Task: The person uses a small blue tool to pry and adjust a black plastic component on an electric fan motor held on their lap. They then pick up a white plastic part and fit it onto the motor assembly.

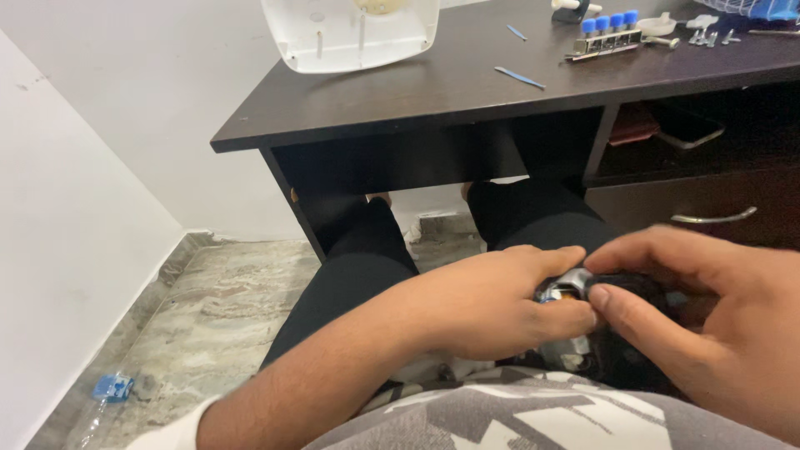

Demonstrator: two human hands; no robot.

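The small part (575,287) sits over your lap, low and right of centre, pinched between both your hands; it is dark with a shiny metal piece and a bit of yellow showing, and most of it is hidden by your fingers, so its kind is hard to tell. Your left hand (492,308) closes around it from the left, thumb and forefinger clamped on the metal end. Your right hand (708,317) grips it from the right, thumb pressed against the dark body just beside your left thumb, fingers curled over the top. Under the hands lie your legs in black trousers (358,275), and at the bottom edge a grey and white patterned shirt (500,417). In front of you stands a dark desk (433,92), with your knees under it. On its top, near the back left, rests a white plastic housing (350,33), turned open side up. To the right of that lie two thin blue sticks (519,77), well apart from each other, then a metal strip with a row of blue-capped knobs (607,35), and a scatter of small screws (708,35) near the right corner. A drawer with a metal handle (712,219) sits below the top on the right. The floor (208,317) is marbled stone, and a crushed clear bottle with a blue label (112,387) lies by the white wall on the left.
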